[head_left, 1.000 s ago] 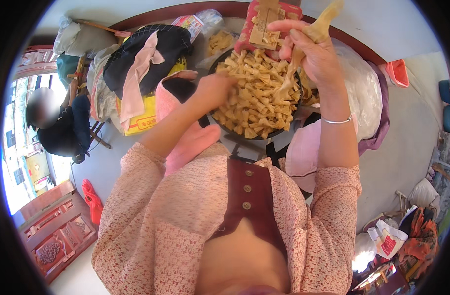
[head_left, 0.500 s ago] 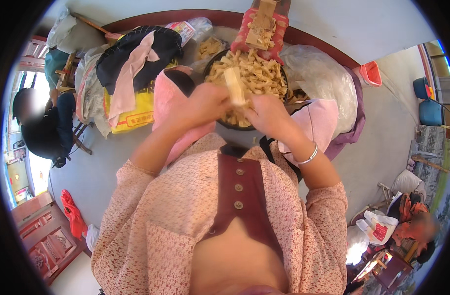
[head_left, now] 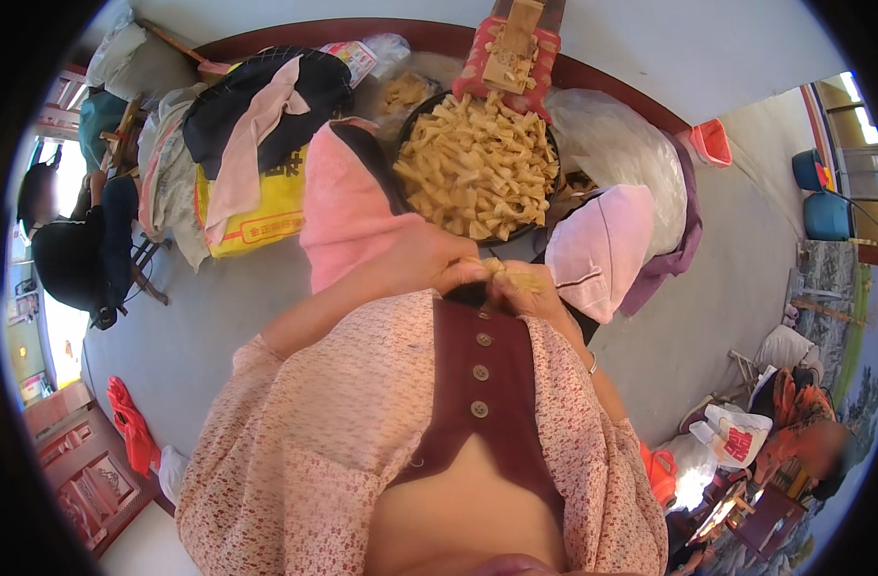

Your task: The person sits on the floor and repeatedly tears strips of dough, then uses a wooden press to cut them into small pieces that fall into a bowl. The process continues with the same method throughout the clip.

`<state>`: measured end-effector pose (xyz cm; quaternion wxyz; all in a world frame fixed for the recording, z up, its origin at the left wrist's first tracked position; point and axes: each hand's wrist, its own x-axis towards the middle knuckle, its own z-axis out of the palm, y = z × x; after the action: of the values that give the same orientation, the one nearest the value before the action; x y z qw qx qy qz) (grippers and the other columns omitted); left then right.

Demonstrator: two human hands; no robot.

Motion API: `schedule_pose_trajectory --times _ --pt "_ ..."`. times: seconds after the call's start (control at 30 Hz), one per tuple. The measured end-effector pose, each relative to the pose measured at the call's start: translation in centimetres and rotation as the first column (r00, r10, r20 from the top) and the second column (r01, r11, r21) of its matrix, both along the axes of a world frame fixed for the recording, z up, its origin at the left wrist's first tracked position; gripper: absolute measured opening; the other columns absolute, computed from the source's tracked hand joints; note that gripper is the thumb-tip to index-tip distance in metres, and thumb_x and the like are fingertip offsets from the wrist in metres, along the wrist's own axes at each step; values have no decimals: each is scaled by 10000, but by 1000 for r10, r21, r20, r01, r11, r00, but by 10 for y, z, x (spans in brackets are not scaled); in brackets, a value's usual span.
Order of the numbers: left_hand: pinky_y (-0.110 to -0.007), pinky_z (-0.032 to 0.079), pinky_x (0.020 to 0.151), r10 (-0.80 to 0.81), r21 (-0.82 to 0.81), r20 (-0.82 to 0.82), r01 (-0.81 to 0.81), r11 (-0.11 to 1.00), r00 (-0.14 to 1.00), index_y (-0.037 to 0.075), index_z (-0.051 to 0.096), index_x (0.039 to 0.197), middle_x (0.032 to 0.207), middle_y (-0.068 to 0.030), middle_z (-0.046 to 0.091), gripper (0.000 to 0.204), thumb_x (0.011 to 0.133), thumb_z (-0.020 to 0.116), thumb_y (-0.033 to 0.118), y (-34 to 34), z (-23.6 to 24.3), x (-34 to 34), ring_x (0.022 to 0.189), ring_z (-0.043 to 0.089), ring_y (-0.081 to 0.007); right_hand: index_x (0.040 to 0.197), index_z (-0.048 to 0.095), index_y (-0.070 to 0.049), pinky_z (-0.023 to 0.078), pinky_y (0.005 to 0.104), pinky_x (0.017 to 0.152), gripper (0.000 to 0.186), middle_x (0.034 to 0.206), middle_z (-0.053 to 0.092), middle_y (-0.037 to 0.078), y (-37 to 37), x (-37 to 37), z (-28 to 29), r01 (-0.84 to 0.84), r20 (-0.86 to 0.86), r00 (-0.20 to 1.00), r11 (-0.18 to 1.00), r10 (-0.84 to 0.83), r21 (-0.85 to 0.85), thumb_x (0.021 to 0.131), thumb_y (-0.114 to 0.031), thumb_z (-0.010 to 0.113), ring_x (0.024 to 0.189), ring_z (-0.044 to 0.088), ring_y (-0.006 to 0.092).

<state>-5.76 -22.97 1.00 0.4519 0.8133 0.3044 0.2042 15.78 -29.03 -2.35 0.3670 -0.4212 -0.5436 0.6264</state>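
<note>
Yellowish strip (head_left: 519, 279): located close to the wearer's waist, below the near edge of the bowl and clear of its contents. One end is pinched by the fingers of the left hand (head_left: 441, 257); the remainder is gripped in the curled fingers of the right hand (head_left: 538, 291). Half a second earlier the strip was held over the bowl as a flat, pale length; it has since been drawn in toward the body and now shows as a narrow, bunched form. Handling is thus judged to have been shifted from the bowl to the lap, with the piece being worked by both hands.

Heap of knotted pieces (head_left: 477, 168): left untouched, contained in the black bowl (head_left: 525, 233). The bowl is flanked by pink cloth (head_left: 348, 206) and lilac cloth (head_left: 604, 245). Beyond it, a wooden board (head_left: 508, 67) is supported on a red cushion (head_left: 543, 84).
</note>
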Motion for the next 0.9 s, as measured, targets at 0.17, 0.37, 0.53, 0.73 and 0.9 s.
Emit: schedule_pose_trajectory --times 0.17,0.37,0.53,0.73,0.9 --pt "-299 383 511 21 -476 20 -9 879 1000 23 597 690 571 -55 530 401 890 625 369 -8 1 -1 552 477 -109 771 647 -33 434 252 550 311 637 589 8 -5 -8 24 54 37 998 983 -48 -178 896 -317 642 606 539 67" --pt "-242 295 474 15 -829 240 196 524 971 45 591 642 565 36 488 396 905 617 340 -9 10 -6 539 400 -39 672 584 -24 417 266 534 356 598 545 7 -21 -13 25 159 49 987 975 -153 -157 900 -294 625 595 524 92" --pt "-241 301 475 47 -877 265 220 428 963 49 596 645 564 30 499 385 901 620 336 -16 25 -12 530 406 -48 744 585 -20 400 263 533 372 641 542 15 -19 -1 5 -14 53 998 998 17 -60 912 -351 594 598 507 108" --pt "-243 322 480 119 -891 285 217 398 951 43 599 654 562 13 508 382 895 622 339 -19 4 -9 533 424 -55 801 579 -26 360 248 513 424 653 507 13 -21 9 -19 -63 -35 997 998 63 -21 920 -431 555 579 457 104" --pt "-246 339 484 371 -784 177 -98 614 912 38 601 661 560 0 516 381 891 624 341 0 -23 1 535 439 -62 1107 535 -45 322 205 475 512 724 480 -10 6 7 3 44 -166 981 956 -96 -289 972 -516 384 573 414 52"
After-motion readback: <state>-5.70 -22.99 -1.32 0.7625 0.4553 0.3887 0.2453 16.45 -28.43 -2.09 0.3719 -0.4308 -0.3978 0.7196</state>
